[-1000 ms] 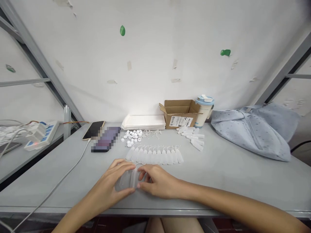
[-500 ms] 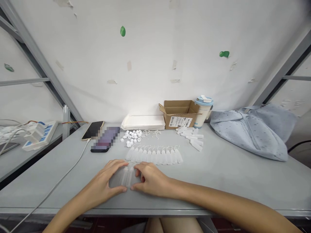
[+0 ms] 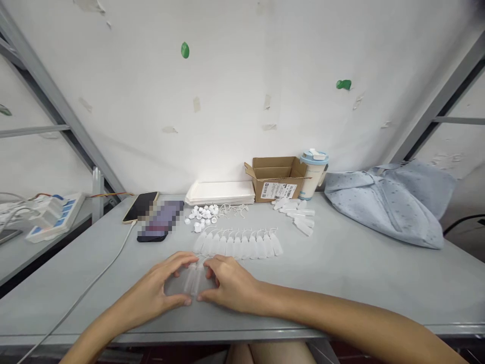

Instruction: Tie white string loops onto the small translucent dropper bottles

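Observation:
Two translucent plastic tubes (image 3: 193, 280) lie side by side on the grey table, with thin white strings at their far ends. To their left, my left hand (image 3: 168, 285) curves around with thumb and fingers apart, its tips near the tubes' two ends. My right hand (image 3: 231, 283) is on the other side, fingers curled and thumb at the near end, closed on the right tube lengthwise. Just beyond the hands stands a neat row of several similar tubes (image 3: 238, 246) with strings. White caps (image 3: 204, 212) are heaped behind that row, beside loose strings (image 3: 233, 210).
More translucent tubes (image 3: 301, 215) are scattered before an open cardboard box (image 3: 278, 177) and a cup (image 3: 312, 177). White packets (image 3: 222, 192) lie against the wall. Two phones (image 3: 161, 221) (image 3: 141, 206) are at left, one with a cable (image 3: 100, 275). A blue fabric bag (image 3: 386, 207) rests at right.
The right tube has shifted left and now lies closer to the left one. My right hand has moved left with it, and the camera view has turned slightly right.

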`<control>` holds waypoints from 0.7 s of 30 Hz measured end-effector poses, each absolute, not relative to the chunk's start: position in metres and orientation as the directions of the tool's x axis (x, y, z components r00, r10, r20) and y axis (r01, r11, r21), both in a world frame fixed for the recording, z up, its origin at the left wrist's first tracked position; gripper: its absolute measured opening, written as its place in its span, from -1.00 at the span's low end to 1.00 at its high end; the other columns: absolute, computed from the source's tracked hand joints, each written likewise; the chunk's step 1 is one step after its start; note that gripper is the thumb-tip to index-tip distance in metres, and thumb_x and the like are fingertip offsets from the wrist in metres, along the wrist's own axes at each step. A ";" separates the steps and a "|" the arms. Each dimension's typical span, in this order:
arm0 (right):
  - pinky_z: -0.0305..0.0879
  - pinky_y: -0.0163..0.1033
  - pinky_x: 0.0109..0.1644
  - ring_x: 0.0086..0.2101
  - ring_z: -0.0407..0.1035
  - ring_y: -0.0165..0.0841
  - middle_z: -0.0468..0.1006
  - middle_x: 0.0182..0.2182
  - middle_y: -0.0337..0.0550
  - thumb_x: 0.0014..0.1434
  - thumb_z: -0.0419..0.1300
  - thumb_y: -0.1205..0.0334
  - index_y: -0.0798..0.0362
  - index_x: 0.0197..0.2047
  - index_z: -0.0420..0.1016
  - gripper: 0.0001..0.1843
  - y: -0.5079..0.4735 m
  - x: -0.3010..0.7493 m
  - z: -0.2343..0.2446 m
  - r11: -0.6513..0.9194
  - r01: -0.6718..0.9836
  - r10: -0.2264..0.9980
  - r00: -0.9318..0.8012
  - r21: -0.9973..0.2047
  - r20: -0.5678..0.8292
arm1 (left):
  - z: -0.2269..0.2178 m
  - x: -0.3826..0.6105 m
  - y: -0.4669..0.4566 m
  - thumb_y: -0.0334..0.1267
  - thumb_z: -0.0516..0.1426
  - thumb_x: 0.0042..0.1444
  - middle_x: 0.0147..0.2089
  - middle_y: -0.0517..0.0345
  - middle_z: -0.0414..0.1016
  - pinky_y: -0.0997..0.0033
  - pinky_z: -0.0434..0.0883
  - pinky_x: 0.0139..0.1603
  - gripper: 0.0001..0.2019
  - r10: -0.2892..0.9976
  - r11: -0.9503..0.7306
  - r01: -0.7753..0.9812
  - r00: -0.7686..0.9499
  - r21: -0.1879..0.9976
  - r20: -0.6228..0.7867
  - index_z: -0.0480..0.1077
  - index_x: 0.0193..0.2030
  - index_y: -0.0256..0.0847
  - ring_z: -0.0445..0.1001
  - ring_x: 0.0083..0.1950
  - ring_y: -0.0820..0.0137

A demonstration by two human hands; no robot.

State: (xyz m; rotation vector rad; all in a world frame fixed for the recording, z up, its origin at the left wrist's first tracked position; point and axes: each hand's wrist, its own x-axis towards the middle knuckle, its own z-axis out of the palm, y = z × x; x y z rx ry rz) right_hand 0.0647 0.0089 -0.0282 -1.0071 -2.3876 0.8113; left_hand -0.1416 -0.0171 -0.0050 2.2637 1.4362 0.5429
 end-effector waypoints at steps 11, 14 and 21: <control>0.25 -0.35 -0.43 -0.48 0.36 -0.43 0.53 -0.38 -0.14 0.13 0.15 0.20 0.14 -0.20 0.43 -0.79 0.052 0.139 0.002 0.505 0.475 0.853 -0.403 -0.721 0.332 | 0.028 -0.101 0.046 -0.05 0.00 0.13 -0.07 0.09 0.50 0.40 0.42 -0.21 -0.69 0.930 -0.366 0.778 0.286 0.511 0.231 0.43 -0.13 -0.15 0.47 -0.16 0.31; 0.28 -0.33 -0.42 -0.48 0.37 -0.41 0.52 -0.43 -0.16 0.15 0.09 0.22 0.12 -0.26 0.43 -0.83 0.079 0.182 -0.002 0.459 0.589 0.885 -0.235 -0.665 0.403 | 0.035 -0.084 0.086 -0.16 -0.05 0.13 -0.16 0.09 0.54 0.40 0.40 -0.23 -0.72 0.912 -0.409 0.802 0.346 0.436 0.220 0.45 -0.23 -0.19 0.48 -0.19 0.30; 0.32 -0.19 -0.33 -0.40 0.39 -0.29 0.51 -0.40 -0.06 0.16 0.03 0.25 0.13 -0.24 0.41 -0.81 0.121 0.242 -0.020 0.409 0.733 0.864 -0.118 -0.544 0.490 | 0.023 -0.068 0.130 -0.42 -0.05 0.01 -0.25 0.02 0.55 0.32 0.38 -0.13 -0.72 0.903 -0.428 0.866 0.396 0.259 0.168 0.49 -0.31 -0.25 0.48 -0.16 0.24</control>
